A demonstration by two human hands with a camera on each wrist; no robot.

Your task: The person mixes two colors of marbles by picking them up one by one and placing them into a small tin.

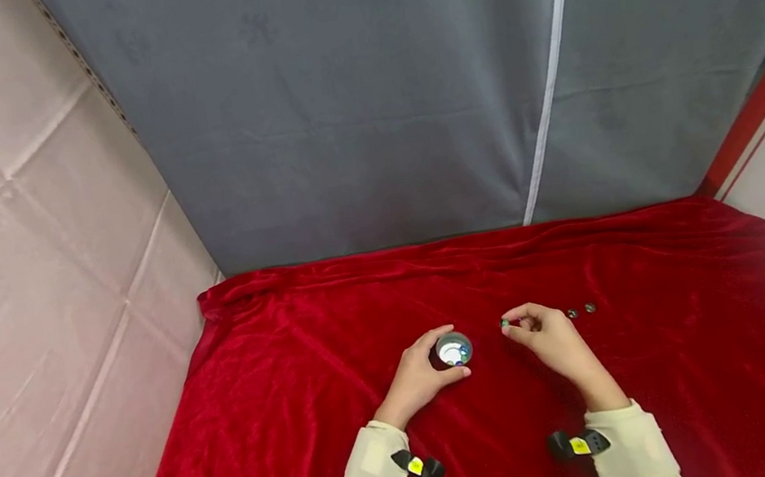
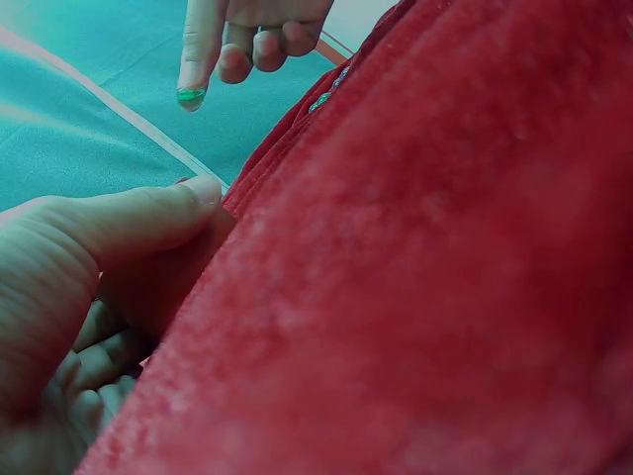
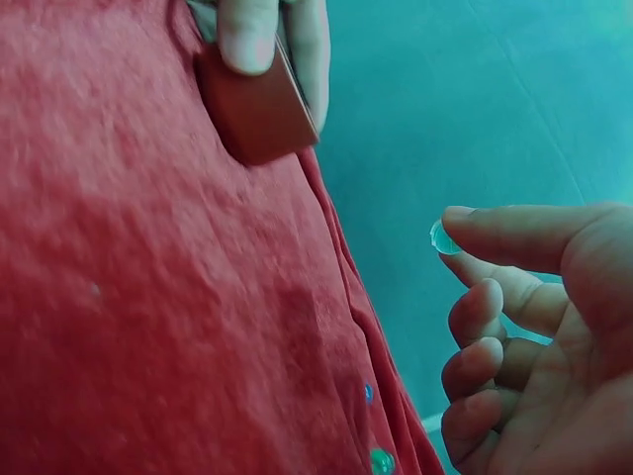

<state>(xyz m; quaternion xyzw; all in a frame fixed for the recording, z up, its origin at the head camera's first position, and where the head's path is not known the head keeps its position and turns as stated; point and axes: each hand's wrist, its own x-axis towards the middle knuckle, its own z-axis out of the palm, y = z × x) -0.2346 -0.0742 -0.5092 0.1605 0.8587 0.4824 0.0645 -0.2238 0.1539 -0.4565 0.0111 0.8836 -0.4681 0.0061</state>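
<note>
My left hand [image 1: 416, 378] curves its thumb and fingers around a small round metal cup [image 1: 441, 340] standing on the red cloth. Inside the cup lie several blue and green glass marbles [image 1: 463, 351]. In the right wrist view the shiny side of the cup [image 3: 262, 114] mirrors the red cloth. To the right of the cup, my right hand [image 1: 554, 341] pinches a clear green marble [image 3: 442, 237] between thumb and index finger, raised above the cloth. Its other fingers are curled in. Two more marbles [image 1: 590, 307] rest on the cloth beyond the right hand.
Red velvet cloth [image 1: 704, 355] covers the table, bunched along its far edge. A grey curtain [image 1: 349, 111] with a white strip hangs behind, and a pale padded wall [image 1: 53, 320] rises at the left. Both wrists carry black straps [image 1: 417, 468].
</note>
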